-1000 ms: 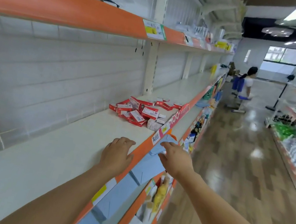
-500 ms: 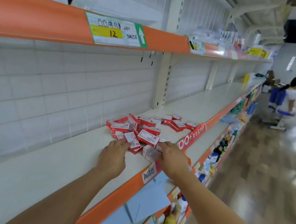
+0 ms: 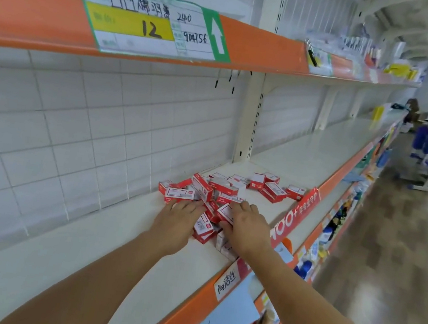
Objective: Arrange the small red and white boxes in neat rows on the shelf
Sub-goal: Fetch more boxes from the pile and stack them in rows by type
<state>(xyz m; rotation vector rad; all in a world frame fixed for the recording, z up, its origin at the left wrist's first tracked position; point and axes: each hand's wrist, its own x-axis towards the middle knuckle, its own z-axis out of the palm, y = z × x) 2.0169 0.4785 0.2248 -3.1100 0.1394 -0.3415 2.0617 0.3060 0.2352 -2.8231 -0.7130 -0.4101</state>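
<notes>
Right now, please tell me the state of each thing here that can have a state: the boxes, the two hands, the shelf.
red and white boxes: loose heap, not in rows.
left hand: fingers straight, laid on the heap's near left boxes.
right hand: fingers spread, resting on the near boxes.
shelf: bare around the heap.

A white shelf point(image 3: 84, 239) with an orange front edge carries a loose heap of red and white boxes point(image 3: 219, 190).

shelf tag point(image 3: 150, 22) "12", "240"
</notes>
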